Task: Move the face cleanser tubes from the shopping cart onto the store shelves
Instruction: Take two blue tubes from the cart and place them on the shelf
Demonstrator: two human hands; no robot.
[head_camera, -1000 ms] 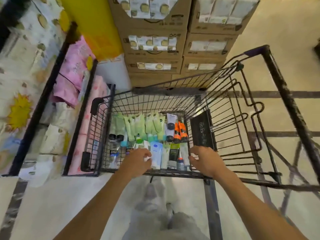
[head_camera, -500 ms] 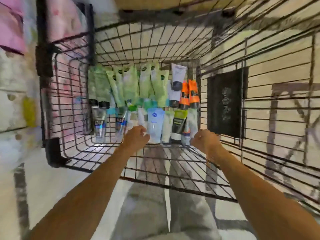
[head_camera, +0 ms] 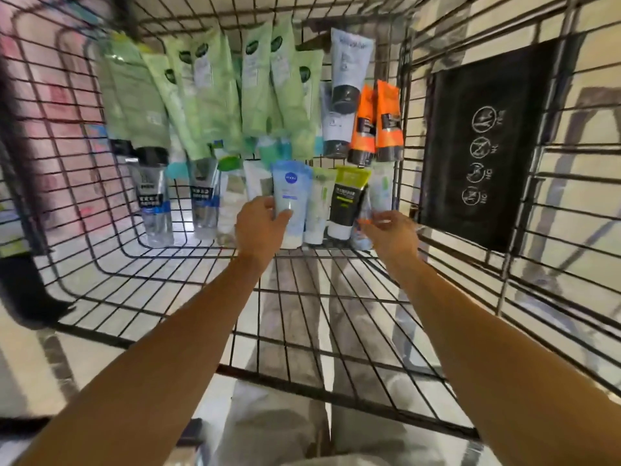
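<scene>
The wire cart (head_camera: 302, 317) carries two rows: green tubes (head_camera: 215, 92) and orange tubes (head_camera: 379, 119) behind, a blue tube (head_camera: 287, 186) in front.

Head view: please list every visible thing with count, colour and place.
green tubes: several overlapping, pale green, cart's far row
dark-capped tubes: two, whitish, right of green ones
orange tubes: two, orange, far row's right end
clear tubes: two, blue labels, near row left
whitish tubes: about four, near row
light blue tube: one, near row
black-and-lime tube: one, near row
small pale tube: one, near row right
shopping cart: one, black wire
sign: one, black, cart's right wall
left hand: grips light blue tube
right hand: pinches small pale tube
</scene>
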